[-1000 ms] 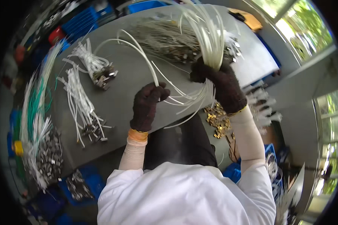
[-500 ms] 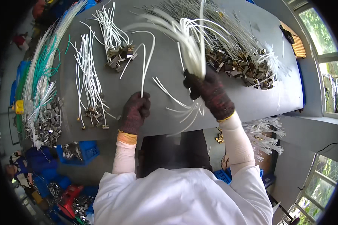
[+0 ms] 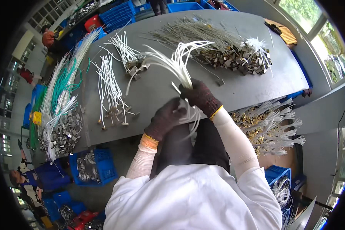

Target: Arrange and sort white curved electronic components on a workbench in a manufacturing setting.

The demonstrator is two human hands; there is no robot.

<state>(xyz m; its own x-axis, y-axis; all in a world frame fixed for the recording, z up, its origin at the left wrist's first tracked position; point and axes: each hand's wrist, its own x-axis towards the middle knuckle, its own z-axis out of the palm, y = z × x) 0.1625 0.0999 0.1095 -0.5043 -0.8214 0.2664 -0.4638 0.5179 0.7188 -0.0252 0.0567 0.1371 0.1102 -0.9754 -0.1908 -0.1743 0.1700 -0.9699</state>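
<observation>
Handling a white strand bundle (image 3: 183,73) at the near side of the matt grey table (image 3: 253,90).
Left knit-gloved hand (image 3: 166,119), blurred, is at the trailing ends (image 3: 196,118); whether it grips any cannot be told. Right knit-gloved hand (image 3: 200,96) is closed round the smooth, curving bundle. Judged mid-handling; any move on those ends calls for a steady right hold. Farther back lies a heap of thin grey strands (image 3: 188,33) with blocky metal pieces (image 3: 237,63).

the held strands (image 3: 182,73) are white; the left glove (image 3: 161,120) and right glove (image 3: 200,97) are dark maroon, edged yellow. the desk (image 3: 147,96) is grey, the shirt (image 3: 191,195) white, the trousers (image 3: 209,147) black, the cords (image 3: 61,90) green, the crate (image 3: 105,165) blue, the metal pieces (image 3: 67,134) silvery grey.
</observation>
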